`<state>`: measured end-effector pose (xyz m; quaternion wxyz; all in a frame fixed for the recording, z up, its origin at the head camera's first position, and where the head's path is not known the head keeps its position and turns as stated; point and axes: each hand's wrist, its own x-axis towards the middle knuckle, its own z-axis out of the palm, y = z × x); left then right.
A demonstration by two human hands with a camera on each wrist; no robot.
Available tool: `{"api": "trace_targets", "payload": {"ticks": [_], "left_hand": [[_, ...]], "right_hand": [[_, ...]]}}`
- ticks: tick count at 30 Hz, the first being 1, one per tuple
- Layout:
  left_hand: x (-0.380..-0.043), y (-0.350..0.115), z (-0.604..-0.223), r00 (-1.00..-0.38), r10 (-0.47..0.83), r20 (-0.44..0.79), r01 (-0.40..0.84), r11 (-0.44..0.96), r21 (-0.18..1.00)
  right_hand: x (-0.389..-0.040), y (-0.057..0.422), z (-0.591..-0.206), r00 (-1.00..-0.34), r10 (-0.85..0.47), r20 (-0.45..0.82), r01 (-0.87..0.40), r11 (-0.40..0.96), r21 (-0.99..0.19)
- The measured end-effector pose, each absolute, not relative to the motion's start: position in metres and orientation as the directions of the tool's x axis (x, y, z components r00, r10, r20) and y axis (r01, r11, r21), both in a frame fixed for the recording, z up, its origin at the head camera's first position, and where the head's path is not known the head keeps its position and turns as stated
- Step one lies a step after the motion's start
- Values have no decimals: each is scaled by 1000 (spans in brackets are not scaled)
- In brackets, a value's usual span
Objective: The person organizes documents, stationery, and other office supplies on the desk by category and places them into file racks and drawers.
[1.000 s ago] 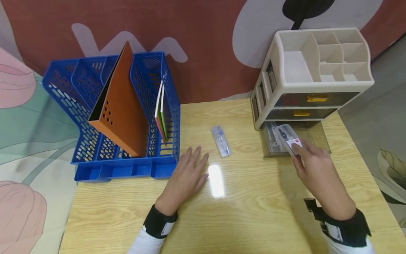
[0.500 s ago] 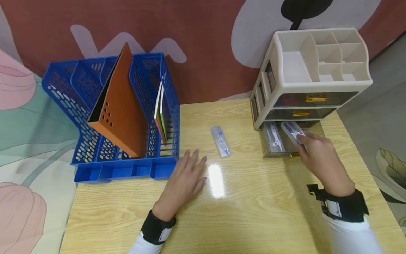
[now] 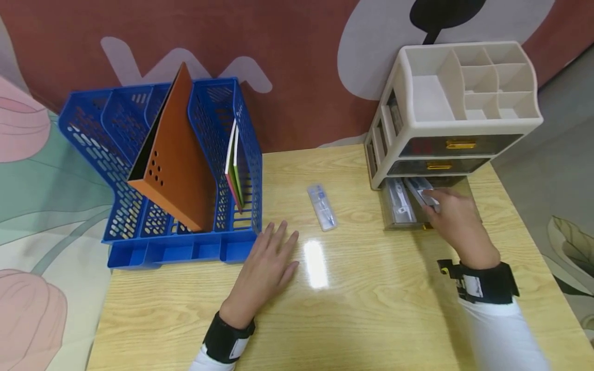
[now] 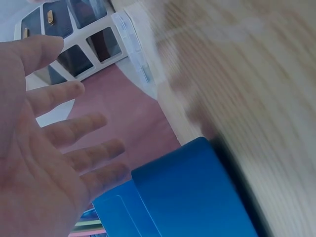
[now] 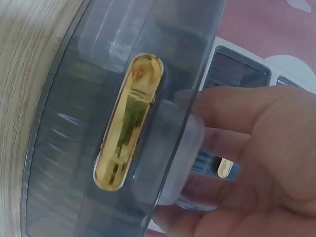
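My right hand (image 3: 457, 224) holds a slim clear plastic case (image 3: 416, 186) by its near end, inside the pulled-out bottom drawer (image 3: 391, 225). In the right wrist view the case (image 5: 190, 153) shows behind the smoky drawer front with its gold handle (image 5: 128, 123), fingers curled around the case. Another clear case (image 3: 400, 202) lies along the drawer's left side. My left hand (image 3: 261, 275) rests on the table with fingers spread, beside the blue file rack (image 3: 185, 246); its palm (image 4: 34, 168) is bare in the left wrist view. A third clear case (image 3: 322, 207) lies on the table between the hands.
A white desktop organizer (image 3: 473, 123) with two shut upper drawers and top compartments stands at the back right. In the blue rack are an orange folder (image 3: 178, 165) and thin booklets (image 3: 235, 170). A printed cloth (image 3: 301, 77) hangs behind the table.
The right hand has lowered the clear case deeper into the open drawer, beside the other case. The left hand stays nearly still on the table.
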<state>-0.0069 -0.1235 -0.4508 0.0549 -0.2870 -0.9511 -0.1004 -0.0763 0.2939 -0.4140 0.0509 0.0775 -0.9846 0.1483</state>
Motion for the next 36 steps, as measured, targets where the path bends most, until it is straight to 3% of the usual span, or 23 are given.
{"api": "trace_targets", "payload": {"ticks": [10, 24, 30, 36], "left_hand": [[-6, -125, -449, -843, 519, 144, 537, 826, 172], [-7, -128, -449, -837, 517, 180, 545, 818, 186], [-5, -129, -453, -827, 525, 200, 559, 807, 190], [-5, -128, -452, -811, 538, 228, 579, 793, 189]], "right_hand": [[-91, 296, -420, -980, -49, -193, 20, 940, -340], [-99, 300, -423, -949, -49, -312, 70, 931, -358], [-84, 295, -408, -971, -39, -235, 49, 932, -358], [-65, 275, -383, -994, -105, 3, -99, 931, -351]]}}
